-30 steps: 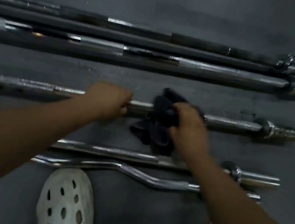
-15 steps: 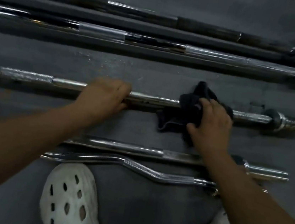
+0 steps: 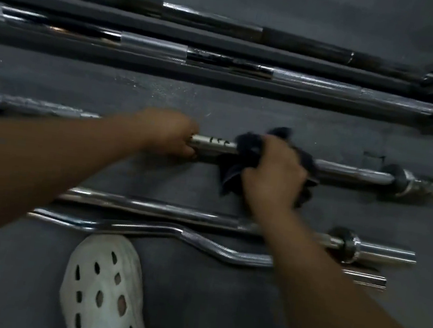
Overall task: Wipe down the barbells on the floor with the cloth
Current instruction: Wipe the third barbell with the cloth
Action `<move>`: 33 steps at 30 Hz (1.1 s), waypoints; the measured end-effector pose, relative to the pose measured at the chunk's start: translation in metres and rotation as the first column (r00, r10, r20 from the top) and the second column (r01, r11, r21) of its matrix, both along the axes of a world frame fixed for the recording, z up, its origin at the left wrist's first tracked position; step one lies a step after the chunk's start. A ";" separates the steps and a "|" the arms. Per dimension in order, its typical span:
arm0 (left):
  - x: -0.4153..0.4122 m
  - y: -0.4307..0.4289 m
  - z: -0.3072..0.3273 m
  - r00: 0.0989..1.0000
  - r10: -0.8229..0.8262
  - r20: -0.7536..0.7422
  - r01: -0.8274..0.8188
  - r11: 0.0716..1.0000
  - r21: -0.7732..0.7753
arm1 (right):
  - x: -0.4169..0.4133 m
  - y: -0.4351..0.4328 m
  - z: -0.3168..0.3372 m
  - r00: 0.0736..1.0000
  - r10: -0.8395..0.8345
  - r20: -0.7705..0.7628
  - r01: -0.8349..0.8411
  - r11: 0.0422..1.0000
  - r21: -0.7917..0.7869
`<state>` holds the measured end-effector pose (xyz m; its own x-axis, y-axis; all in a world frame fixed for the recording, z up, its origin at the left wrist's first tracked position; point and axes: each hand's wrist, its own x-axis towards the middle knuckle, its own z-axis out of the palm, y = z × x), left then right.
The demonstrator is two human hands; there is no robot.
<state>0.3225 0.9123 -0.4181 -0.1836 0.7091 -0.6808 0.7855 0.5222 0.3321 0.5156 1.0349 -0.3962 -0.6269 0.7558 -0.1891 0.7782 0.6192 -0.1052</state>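
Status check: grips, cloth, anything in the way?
Left grip holds the middle barbell. Right grip clutches the dark cloth against that bar. Bar bare from cloth to collar.

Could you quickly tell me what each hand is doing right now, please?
Left hand: fingers curled round the middle barbell, holding it.
Right hand: gripping the dark cloth against that same barbell.

Dark grey floor (image 3: 56, 81). The cloth (image 3: 247, 146) is black against a shiny silver bar (image 3: 350, 172). The far bar (image 3: 153, 45) runs in bands of matte silver and black. White clog (image 3: 102, 286), dark oval holes
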 end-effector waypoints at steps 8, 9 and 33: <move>0.019 -0.015 0.004 0.951 0.026 -0.309 0.038 0.979 0.200 | 0.037 0.039 0.000 0.976 0.213 -0.035 -0.215 0.975 -0.061; 0.018 -0.012 0.004 0.971 0.024 -0.238 0.016 0.987 0.161 | 0.046 0.038 0.000 0.995 0.093 -0.045 -0.095 0.995 -0.044; -0.004 0.004 -0.003 0.998 0.048 0.039 -0.051 0.997 0.064 | -0.028 -0.029 -0.001 0.965 0.260 0.039 -0.252 0.957 -0.144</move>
<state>0.3187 0.9162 -0.4211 -0.1949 0.7428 -0.6405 0.7455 0.5366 0.3954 0.4881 1.0063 -0.3967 -0.7815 0.5353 -0.3206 0.6022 0.7815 -0.1632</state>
